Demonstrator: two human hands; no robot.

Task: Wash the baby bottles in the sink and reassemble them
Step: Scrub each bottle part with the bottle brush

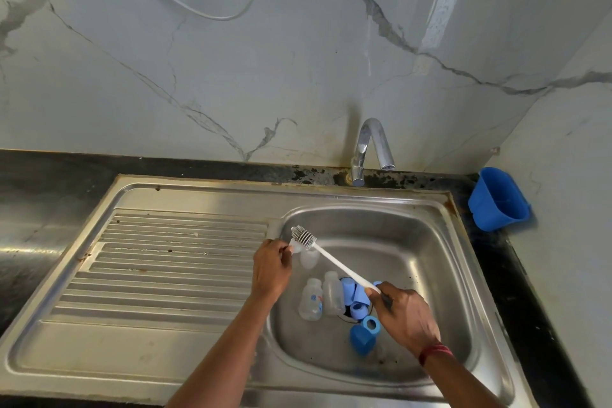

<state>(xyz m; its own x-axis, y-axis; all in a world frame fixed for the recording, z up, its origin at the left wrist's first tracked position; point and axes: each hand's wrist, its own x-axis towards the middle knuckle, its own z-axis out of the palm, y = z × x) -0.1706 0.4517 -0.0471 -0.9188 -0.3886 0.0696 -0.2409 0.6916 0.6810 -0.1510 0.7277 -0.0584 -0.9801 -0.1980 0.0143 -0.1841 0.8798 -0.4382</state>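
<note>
My right hand (pixel 402 316) grips the lower end of a white bottle brush (pixel 334 263), whose grey bristle head points up and left over the steel sink basin (pixel 430 252). My left hand (pixel 270 267) pinches a small clear teat (pixel 294 246) just under the bristle head, at the basin's left rim. Clear baby bottles (pixel 311 300) lie in the basin next to the drain, one more (pixel 309 258) behind the brush. Several blue rings and caps (pixel 357 300) sit over the drain, and a blue cap (pixel 362 339) lies nearer me.
A chrome tap (pixel 369 149) stands behind the basin with no water running. The ribbed steel drainboard (pixel 159 268) spreads to the left. A blue plastic holder (pixel 498 199) hangs at the right wall. Black counter (pixel 49 182) surrounds the sink.
</note>
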